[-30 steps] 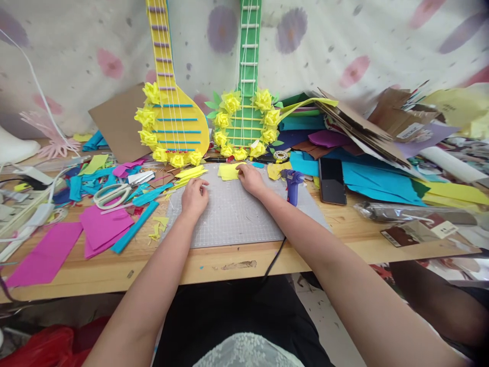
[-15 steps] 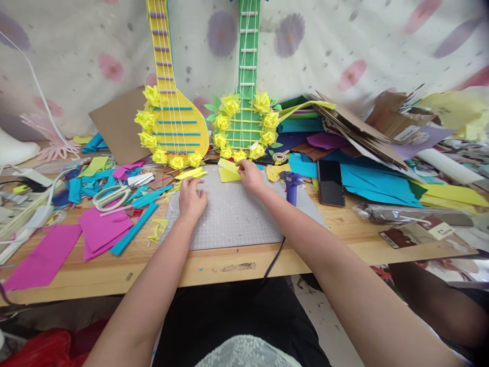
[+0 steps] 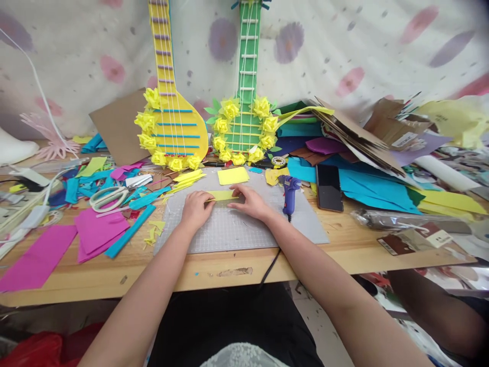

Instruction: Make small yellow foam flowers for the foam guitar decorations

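Note:
A yellow paper strip (image 3: 222, 195) stretches between my two hands, low over the grey cutting mat (image 3: 229, 229). My left hand (image 3: 196, 208) pinches its left end, and my right hand (image 3: 248, 200) grips the right end between thumb and fingers. Just beyond them a yellow paper rectangle (image 3: 233, 176) lies on the mat. Left of it are several folded yellow strips (image 3: 187, 178). A blue glue gun (image 3: 290, 193) rests to the right of my right hand. Behind stand a yellow paper instrument (image 3: 179, 127) and a green one (image 3: 244, 130), both trimmed with yellow paper flowers.
Cream-handled scissors (image 3: 109, 199) and magenta sheets (image 3: 100, 232) lie on the left among scraps. On the right are a phone (image 3: 329, 187), blue paper (image 3: 376, 188) and stacked cardboard (image 3: 359, 135). The glue gun's cord (image 3: 271, 267) hangs over the table's front edge.
My right hand has drawn a yellow strip off the rectangle toward me. My left hand has moved right and taken its other end.

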{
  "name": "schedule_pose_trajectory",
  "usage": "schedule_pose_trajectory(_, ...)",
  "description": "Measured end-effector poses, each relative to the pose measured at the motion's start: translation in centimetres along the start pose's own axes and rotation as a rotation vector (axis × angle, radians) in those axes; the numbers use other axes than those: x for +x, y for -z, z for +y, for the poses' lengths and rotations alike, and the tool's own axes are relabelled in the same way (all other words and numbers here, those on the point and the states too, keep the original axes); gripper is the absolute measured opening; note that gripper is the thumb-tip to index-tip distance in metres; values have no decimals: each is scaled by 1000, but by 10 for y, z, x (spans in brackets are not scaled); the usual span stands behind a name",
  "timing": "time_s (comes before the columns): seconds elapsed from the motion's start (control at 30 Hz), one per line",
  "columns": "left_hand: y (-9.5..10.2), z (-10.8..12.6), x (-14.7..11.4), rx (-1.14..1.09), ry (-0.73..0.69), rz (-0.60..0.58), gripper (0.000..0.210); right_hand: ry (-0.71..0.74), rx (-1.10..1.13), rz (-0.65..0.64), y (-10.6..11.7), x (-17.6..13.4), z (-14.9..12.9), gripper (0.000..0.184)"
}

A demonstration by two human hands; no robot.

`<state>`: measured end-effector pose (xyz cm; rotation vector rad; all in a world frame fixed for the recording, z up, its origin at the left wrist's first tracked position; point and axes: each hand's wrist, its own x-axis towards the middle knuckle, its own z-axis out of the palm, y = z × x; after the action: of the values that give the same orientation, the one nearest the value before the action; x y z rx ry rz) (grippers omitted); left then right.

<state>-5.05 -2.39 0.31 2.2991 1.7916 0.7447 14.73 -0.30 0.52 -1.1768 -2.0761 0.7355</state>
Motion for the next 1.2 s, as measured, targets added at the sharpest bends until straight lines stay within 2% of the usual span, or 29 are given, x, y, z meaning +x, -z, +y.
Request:
schedule_pose_trajectory(0.13, 1, -3, 0, -23, 14, -14, 15, -114, -12, 97, -3, 1, 3, 27)
schedule_pose_trajectory(0.23, 2, -5, 1, -48, 11, -22, 17, -206, 30, 138, -6, 3, 7, 25)
schedule_pose_trajectory(0.37, 4, -2, 1, -99, 112, -15, 32, -328, 3, 192, -11, 6, 6, 23)
schedule_pose_trajectory(0.53, 1, 4, 5, -212, 367, 13, 45, -347, -151, 250, -21, 8, -1, 23)
schedule_pose_trajectory(0.63, -3, 8, 10, -190, 444, 44, 48, -385, -181, 275, -26, 9, -5, 23)
schedule_pose_trajectory(1.0, -6, 19, 9, -36, 426, 112, 52, -379, -367, 262, -28, 5, -15, 28)
schedule_pose_trajectory(1.2, -7, 24, 11, 7, 470, 122, 52, -413, -456, 237, -30, 7, -18, 20)
